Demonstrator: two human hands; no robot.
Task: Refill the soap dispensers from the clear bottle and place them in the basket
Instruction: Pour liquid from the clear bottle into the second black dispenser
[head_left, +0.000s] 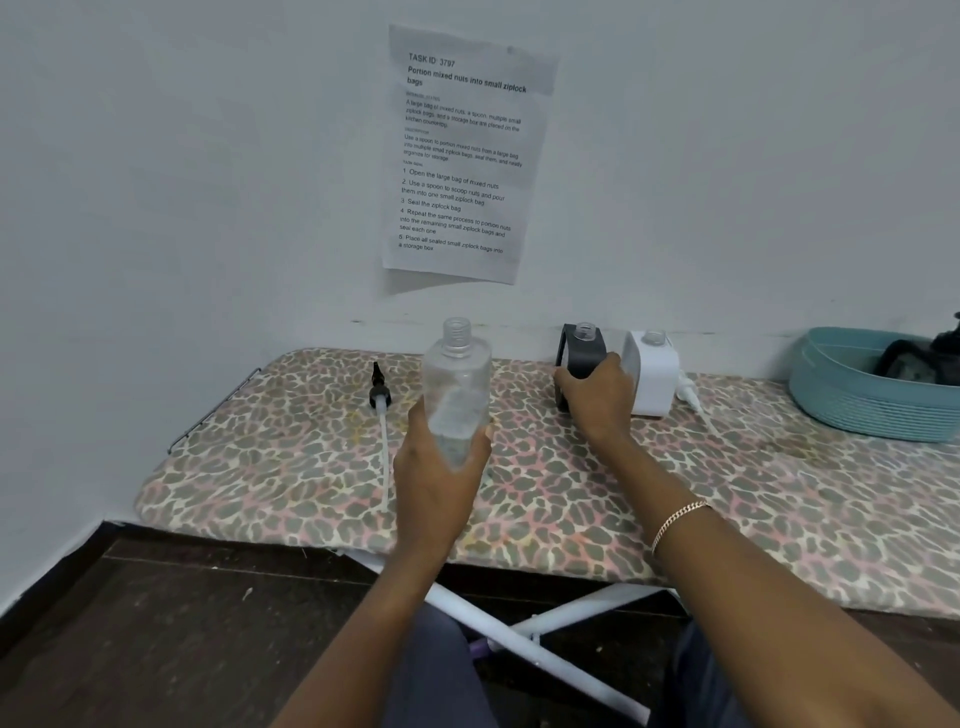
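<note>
Just right of the upright bottle (457, 384) my left hand (436, 478) is gripping, my right hand (597, 395) is seemingly clasping the black dispenser (582, 348).

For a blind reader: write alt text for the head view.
The left hand holds an uncapped clear bottle over a patterned board; the right hand grips a black dispenser beside a white dispenser. A blue basket sits at right.

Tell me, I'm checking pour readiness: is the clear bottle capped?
No, the clear bottle in the left hand shows a bare threaded neck.
</note>
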